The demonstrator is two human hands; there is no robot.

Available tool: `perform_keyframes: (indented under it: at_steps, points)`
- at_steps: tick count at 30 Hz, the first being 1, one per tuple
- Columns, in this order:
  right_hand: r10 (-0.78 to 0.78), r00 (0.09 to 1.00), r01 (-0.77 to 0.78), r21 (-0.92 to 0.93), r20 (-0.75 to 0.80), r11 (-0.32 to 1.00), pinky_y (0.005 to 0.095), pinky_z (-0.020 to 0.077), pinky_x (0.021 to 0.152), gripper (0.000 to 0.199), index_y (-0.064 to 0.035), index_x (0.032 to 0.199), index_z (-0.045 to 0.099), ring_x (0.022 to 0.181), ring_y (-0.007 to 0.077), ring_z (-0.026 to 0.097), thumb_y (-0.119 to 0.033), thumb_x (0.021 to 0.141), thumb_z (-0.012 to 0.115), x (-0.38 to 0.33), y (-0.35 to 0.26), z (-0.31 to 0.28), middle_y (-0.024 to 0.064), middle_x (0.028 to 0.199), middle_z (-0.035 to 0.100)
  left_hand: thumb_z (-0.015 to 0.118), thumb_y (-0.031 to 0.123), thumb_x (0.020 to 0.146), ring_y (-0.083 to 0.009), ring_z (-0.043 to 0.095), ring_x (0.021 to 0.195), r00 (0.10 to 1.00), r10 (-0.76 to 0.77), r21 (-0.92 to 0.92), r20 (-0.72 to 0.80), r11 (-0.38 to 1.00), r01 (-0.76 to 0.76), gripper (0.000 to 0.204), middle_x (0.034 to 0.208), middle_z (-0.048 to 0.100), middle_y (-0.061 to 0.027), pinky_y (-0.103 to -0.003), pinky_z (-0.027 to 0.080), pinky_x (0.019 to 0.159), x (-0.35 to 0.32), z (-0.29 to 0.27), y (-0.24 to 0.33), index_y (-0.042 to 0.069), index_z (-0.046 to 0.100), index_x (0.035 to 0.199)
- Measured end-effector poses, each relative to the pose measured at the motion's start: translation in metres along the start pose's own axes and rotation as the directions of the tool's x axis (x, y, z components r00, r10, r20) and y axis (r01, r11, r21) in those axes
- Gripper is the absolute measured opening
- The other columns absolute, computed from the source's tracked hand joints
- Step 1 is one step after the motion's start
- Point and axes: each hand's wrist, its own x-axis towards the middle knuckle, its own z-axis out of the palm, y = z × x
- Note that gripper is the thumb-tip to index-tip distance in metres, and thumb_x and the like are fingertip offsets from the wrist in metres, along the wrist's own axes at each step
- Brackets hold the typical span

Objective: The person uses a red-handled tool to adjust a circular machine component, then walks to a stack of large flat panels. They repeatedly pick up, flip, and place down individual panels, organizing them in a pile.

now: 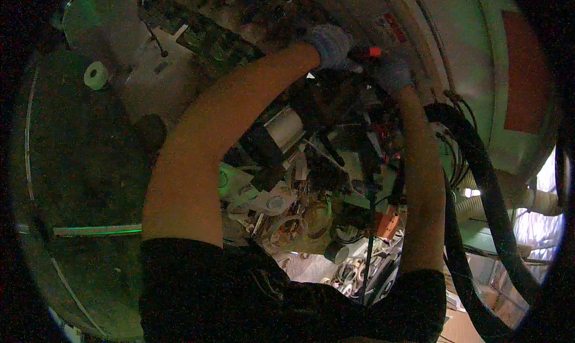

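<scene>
Both my arms stretch far forward over a dark, crowded machine interior. My left hand [332, 46], in a grey-blue glove, is closed at the far end; what its fingers grip is lost in the dark. Just right of it is a small dark object with a bright red end [374, 52], lying between my two hands. My right hand [393, 72], also gloved, is close beside that red end, nearest the curved pale panel. Its fingers are too dark to make out. Below the hands sits dark machinery with a silvery cylinder [284, 130].
Thick black hoses [479, 157] run down on the right, near a ribbed beige hose [467, 206]. A white roll [96, 75] lies on the dark surface at the left. Metal parts [272, 200] and an orange piece [387, 222] are below, between my arms.
</scene>
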Motion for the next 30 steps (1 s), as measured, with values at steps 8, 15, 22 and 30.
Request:
perform_keyframes:
  at_steps: [8,15,22,30]
  points:
    - [-0.027,0.999,0.027,-0.012,0.032,1.000,0.0431,0.0484,0.072,0.042,-0.0040,0.094,0.063,0.082,0.0343,0.061,-0.043,0.081,0.052,0.010,0.033,0.035,0.0181,0.089,0.062,0.061,0.050,0.070,-0.0320,0.062,0.087,1.000,0.010,-0.134,-0.021,0.991,-0.013,0.049,0.095,0.064,-0.0129,-0.045,0.051,0.075,-0.004,-0.024,0.014,0.013,0.064,0.102]
    - [0.167,0.986,-0.163,0.143,-0.015,0.976,0.0436,0.0485,0.071,0.034,-0.0023,0.091,0.062,0.081,0.0342,0.061,-0.034,0.080,0.055,0.014,0.022,0.034,0.0198,0.087,0.062,0.063,0.049,0.069,-0.0304,0.062,0.088,0.998,-0.017,0.034,-0.055,0.999,0.019,0.049,0.098,0.065,-0.0109,-0.043,0.051,0.076,0.016,-0.017,0.018,0.012,0.065,0.101]
    - [0.087,0.996,-0.086,0.132,-0.007,0.988,0.0446,0.0476,0.075,0.033,-0.0057,0.101,0.059,0.086,0.0348,0.060,-0.030,0.079,0.055,0.007,0.016,0.020,0.0185,0.095,0.061,0.063,0.063,0.063,-0.0311,0.062,0.090,0.989,-0.119,-0.191,-0.087,0.976,0.100,0.070,0.099,0.063,-0.0142,-0.044,0.050,0.078,0.018,-0.003,0.013,0.011,0.060,0.110]
    - [0.017,0.999,-0.011,0.104,-0.050,0.995,0.0449,0.0473,0.078,0.034,-0.0111,0.108,0.059,0.089,0.0339,0.059,-0.029,0.080,0.054,0.011,0.016,0.019,0.0160,0.099,0.061,0.060,0.063,0.066,-0.0312,0.061,0.089,0.960,-0.144,-0.102,-0.239,0.987,0.123,0.066,0.100,0.063,-0.0144,-0.044,0.049,0.078,0.013,0.000,0.017,0.018,0.057,0.114]
